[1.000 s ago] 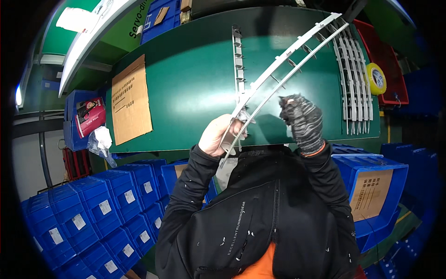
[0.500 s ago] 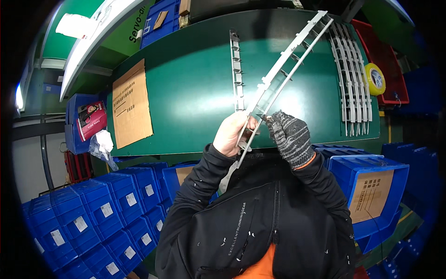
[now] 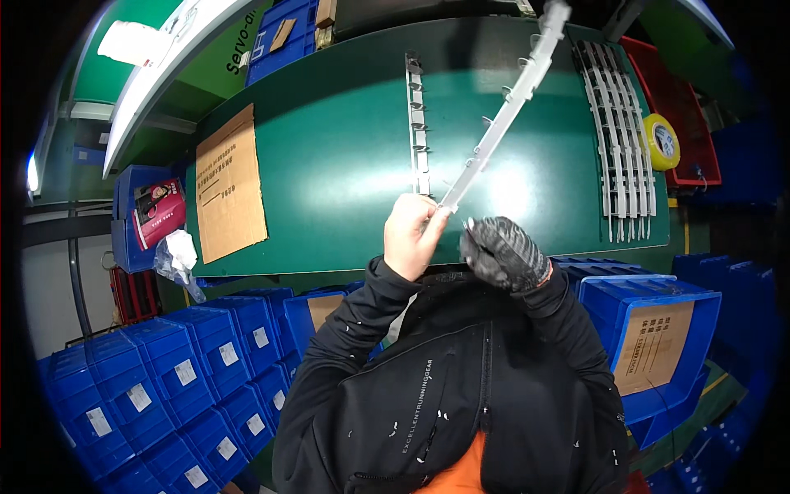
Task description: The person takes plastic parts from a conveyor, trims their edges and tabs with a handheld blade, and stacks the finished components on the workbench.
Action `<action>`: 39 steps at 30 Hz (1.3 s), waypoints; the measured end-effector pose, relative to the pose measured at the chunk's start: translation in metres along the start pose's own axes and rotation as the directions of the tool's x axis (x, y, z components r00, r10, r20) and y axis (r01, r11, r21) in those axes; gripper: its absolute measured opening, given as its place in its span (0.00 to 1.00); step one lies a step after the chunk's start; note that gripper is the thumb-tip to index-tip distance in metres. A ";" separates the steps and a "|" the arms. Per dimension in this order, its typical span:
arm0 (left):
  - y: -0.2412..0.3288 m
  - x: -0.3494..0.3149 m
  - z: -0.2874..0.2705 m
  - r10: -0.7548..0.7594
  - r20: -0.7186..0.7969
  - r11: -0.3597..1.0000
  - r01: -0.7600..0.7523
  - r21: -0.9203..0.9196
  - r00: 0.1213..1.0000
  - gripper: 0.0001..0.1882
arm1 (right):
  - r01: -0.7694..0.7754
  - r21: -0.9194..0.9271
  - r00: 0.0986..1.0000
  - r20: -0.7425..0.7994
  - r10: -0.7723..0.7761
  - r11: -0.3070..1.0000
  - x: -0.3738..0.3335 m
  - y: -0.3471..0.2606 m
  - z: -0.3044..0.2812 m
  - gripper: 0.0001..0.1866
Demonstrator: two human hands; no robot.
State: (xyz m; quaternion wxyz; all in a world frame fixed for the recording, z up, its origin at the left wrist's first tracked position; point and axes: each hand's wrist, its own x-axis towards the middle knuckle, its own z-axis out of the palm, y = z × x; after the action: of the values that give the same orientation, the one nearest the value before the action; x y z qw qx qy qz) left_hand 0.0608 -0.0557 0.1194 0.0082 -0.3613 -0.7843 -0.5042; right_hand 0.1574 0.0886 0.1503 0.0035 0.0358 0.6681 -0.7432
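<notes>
My bare left hand (image 3: 411, 235) is closed around the near end of a long light-grey metal strip (image 3: 500, 123). The strip slants up and away to the right over the table, with small curved tabs along its edge; its far end is blurred. My right hand (image 3: 506, 255), in a grey-and-black knit glove, is curled just right of the strip's near end, apart from it. A tiny pale bit shows at its fingertips, too small to name. A second tabbed metal strip (image 3: 418, 123) lies lengthwise on the green table (image 3: 329, 189), just beyond my left hand.
Several metal strips (image 3: 617, 140) lie side by side at the table's right, beside a yellow tape roll (image 3: 661, 142) and a red tray (image 3: 687, 156). A cardboard sheet (image 3: 230, 189) lies at left. Blue bins (image 3: 156, 362) are stacked front left; another blue bin (image 3: 658, 329) stands front right.
The held strip has turned about its length, so its two rails with crosspieces now show as one band with tabs. My right hand has come off it, moving slightly nearer me.
</notes>
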 end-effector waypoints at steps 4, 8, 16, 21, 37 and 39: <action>-0.018 -0.012 0.012 0.005 -0.004 0.988 -0.005 0.157 1.000 0.07 | -0.209 0.416 0.974 0.173 0.149 0.885 0.004 -0.004 -0.022 0.19; -0.016 -0.017 0.028 -0.124 0.026 0.966 0.115 0.234 0.992 0.05 | -0.165 0.290 0.939 -0.246 0.240 0.943 0.016 0.044 -0.010 0.18; -0.015 -0.026 0.041 -0.203 0.109 0.938 0.162 0.306 0.973 0.25 | -0.340 -0.418 0.796 -0.605 0.022 0.843 0.027 0.107 -0.026 0.23; -0.101 -0.021 0.030 -0.404 -0.031 0.848 0.387 0.363 0.914 0.24 | -0.430 -0.462 0.805 -0.584 0.098 0.776 0.020 0.126 -0.043 0.18; 0.011 0.002 -0.006 -0.522 0.556 0.162 0.715 -0.679 0.647 0.17 | -0.135 0.221 0.923 -0.325 0.204 0.966 -0.007 0.021 -0.012 0.12; 0.008 -0.005 -0.003 -0.509 0.561 0.147 0.707 -0.691 0.653 0.15 | -0.147 0.364 0.922 -0.288 0.261 0.920 -0.013 0.019 -0.011 0.11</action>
State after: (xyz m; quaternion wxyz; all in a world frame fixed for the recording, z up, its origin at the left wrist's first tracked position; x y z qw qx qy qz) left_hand 0.0678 -0.0594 0.1251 -0.4592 -0.0069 -0.4775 -0.7490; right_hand 0.1722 0.0971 0.1310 -0.0363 0.2303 0.5151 -0.8248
